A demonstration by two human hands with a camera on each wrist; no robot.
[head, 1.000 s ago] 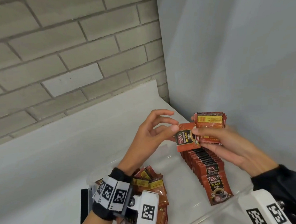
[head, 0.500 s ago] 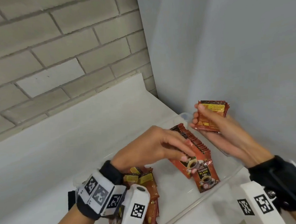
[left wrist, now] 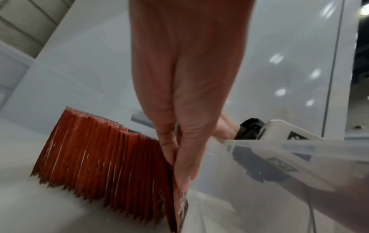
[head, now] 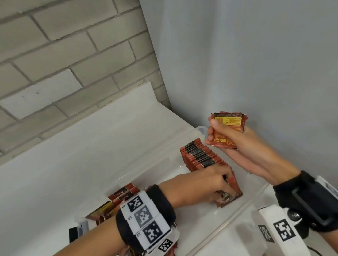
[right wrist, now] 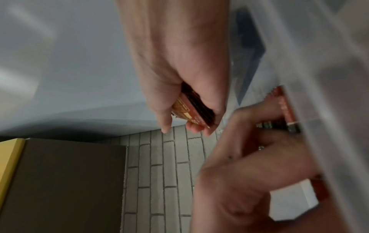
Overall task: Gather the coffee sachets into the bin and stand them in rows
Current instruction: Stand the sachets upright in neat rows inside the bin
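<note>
A row of red-brown coffee sachets (head: 202, 155) stands on edge inside the clear plastic bin (head: 225, 225). My left hand (head: 222, 186) reaches into the bin and pinches one sachet (left wrist: 175, 209) between thumb and fingers at the near end of the row (left wrist: 95, 159). Above the bin's far right corner, my right hand (head: 227, 138) grips a small stack of sachets (head: 228, 127), yellow label facing up; the same stack (right wrist: 192, 108) shows between thumb and fingers in the right wrist view. A loose pile of sachets (head: 117, 202) lies at the bin's left end, partly hidden by my left wrist.
The bin sits on a white counter (head: 77, 163) in a corner between a grey brick wall (head: 60, 55) and a plain grey wall (head: 259, 63). A small dark object (head: 74, 233) lies left of the bin. Bare bin floor (head: 159, 174) lies between pile and row.
My left hand took one sachet from the right hand's stack, carried it down into the bin and now holds it against the near end of the row. The right hand kept its stack raised.
</note>
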